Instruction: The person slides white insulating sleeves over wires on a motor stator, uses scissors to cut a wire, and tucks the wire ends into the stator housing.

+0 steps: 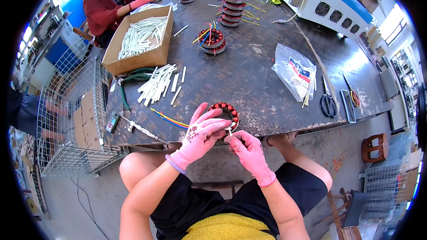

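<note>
A ring-shaped motor stator [231,110] with red coil windings is at the table's front edge, tilted between my hands. My left hand [200,135], in a pink glove, is closed around its near left side. Yellow, red and blue lead wires [171,120] stretch left from it over the tabletop. My right hand [250,151], also gloved in pink, pinches at the stator's near edge. A small white piece [230,130] like a short sleeve shows by its fingertips; the gloves partly hide it. Left of the stator lies a loose pile of white tubes [155,85].
A cardboard box [135,64] of white tubes stands behind the pile, with green-handled pliers [125,95] beside it. Stators are stacked [233,4] farther back, near a smaller pair [213,44]. A plastic bag [287,69] and scissors [328,105] lie right. A co-worker [104,6] sits far left.
</note>
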A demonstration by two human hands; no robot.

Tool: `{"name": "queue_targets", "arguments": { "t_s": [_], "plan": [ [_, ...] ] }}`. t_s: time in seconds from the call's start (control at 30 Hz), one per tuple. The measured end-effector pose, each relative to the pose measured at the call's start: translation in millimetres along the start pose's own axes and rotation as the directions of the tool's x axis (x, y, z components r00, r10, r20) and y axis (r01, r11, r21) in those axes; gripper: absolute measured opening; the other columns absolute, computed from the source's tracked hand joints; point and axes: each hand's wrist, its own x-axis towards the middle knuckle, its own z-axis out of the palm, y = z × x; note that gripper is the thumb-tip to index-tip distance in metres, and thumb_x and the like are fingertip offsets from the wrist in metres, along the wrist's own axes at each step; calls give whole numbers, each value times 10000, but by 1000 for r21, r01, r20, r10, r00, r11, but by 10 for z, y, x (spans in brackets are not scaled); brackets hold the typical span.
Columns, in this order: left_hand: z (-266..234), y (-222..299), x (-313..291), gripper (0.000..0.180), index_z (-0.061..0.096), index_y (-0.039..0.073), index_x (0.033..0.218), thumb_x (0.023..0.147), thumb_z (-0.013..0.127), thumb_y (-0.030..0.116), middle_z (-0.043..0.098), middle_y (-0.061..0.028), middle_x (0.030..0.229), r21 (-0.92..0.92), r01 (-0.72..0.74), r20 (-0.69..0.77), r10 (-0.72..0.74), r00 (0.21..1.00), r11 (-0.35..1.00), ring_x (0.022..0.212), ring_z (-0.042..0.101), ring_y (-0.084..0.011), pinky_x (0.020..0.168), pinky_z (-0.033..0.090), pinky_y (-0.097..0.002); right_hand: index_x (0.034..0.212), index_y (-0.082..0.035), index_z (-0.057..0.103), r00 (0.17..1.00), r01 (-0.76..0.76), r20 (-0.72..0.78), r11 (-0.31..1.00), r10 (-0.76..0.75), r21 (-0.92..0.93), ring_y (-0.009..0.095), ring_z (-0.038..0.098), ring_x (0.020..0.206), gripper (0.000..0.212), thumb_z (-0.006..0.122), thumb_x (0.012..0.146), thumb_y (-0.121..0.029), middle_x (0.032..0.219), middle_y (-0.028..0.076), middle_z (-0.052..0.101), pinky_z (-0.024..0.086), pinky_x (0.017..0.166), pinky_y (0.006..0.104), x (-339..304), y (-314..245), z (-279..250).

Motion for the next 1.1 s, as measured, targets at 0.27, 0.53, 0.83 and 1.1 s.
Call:
{"name": "queue_targets", "arguments": {
  "t_s": [0.27, 0.53, 0.83, 1.1],
  "plan": [
    [7, -11, 4, 358, 720, 168, 1113, 772, 745, 62, 735, -14, 1073, 10, -4, -37, 4, 999, 1000, 1189, 617, -252, 1153, 308, -502, 1023, -7, 649, 1000, 8, -18, 999, -8, -34, 43, 491, 716, 204, 587, 1000, -200, 796, -17, 592, 409, 643, 210, -42, 26, -8],
    [-10, -1, 6, 378, 713, 161, 1146, 784, 723, 54, 725, -25, 1060, -1, -4, 1, 4, 1000, 1000, 1213, 596, -251, 1169, 280, -503, 1004, -6, 649, 998, 42, -44, 998, -40, 43, 41, 487, 703, 210, 584, 1004, -205, 779, -20, 587, 401, 633, 206, -15, -11, 40],
    [-8, -5, 12, 363, 711, 170, 1145, 799, 709, 59, 727, -21, 1065, 6, 5, 4, -5, 1000, 1000, 1206, 601, -253, 1166, 286, -500, 975, -10, 659, 996, 10, -89, 1000, -8, 20, 34, 468, 652, 215, 574, 1008, -205, 722, -24, 571, 376, 589, 202, 22, -48, 72],
    [3, -13, -4, 350, 725, 169, 1114, 783, 724, 56, 729, -35, 1075, 6, 4, -10, -4, 1000, 1000, 1199, 607, -252, 1160, 299, -501, 956, -6, 665, 992, 19, -122, 1000, -21, -20, 27, 451, 621, 218, 587, 995, -207, 702, -34, 565, 361, 553, 206, 48, -54, 86]
  ]
}}
